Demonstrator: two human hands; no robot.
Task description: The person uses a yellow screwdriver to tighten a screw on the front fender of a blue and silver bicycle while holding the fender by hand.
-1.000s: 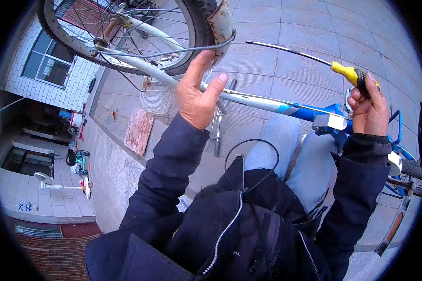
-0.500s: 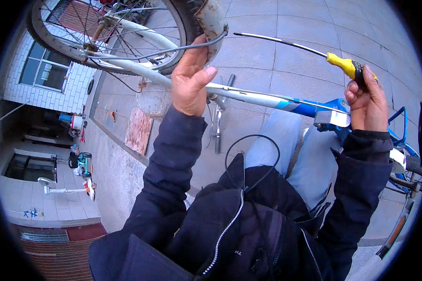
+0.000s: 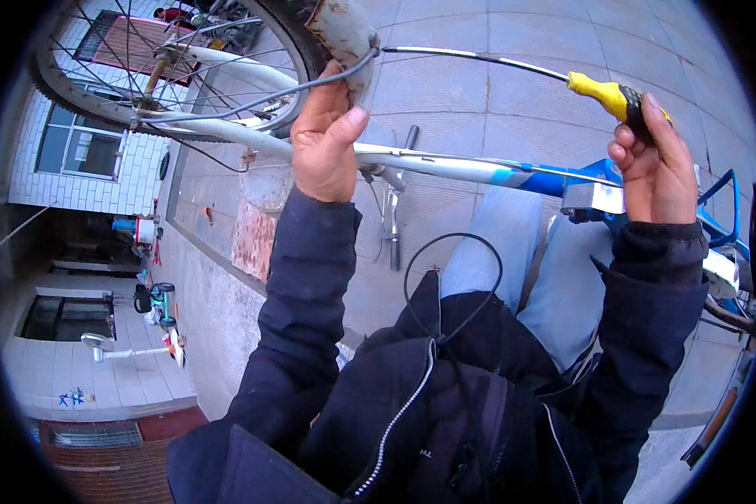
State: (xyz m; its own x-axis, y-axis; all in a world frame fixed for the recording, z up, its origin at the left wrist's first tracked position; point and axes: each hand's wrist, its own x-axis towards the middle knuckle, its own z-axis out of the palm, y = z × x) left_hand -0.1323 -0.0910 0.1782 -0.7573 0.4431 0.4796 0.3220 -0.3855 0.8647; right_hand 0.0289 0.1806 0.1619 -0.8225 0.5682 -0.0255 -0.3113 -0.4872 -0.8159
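Note:
A white and blue bicycle (image 3: 462, 170) lies upside down across the front of me, its wheel (image 3: 298, 38) up at the upper left. My left hand (image 3: 326, 155) grips the rusty white fender (image 3: 344, 34) at its end, the fingers behind it and the thumb in front. A thin grey fender stay (image 3: 252, 102) runs from the fender end to the wheel axle. In my right hand (image 3: 659, 172) is a screwdriver (image 3: 592, 88) with a yellow and black handle. Its long shaft points left, with the tip at the fender end where the stay meets it.
Below the frame, the handlebar (image 3: 395, 214) and a pale wire basket (image 3: 269, 181) rest by the paved ground. A reddish board (image 3: 254, 239) lies beside them. Parts of another bicycle (image 3: 731, 277) stand at the right. A teal-wheeled toy (image 3: 161, 302) stands along the left wall.
The screwdriver has moved left, bringing its tip from a small gap up to the fender end. My left hand keeps its grip; the view has shifted slightly.

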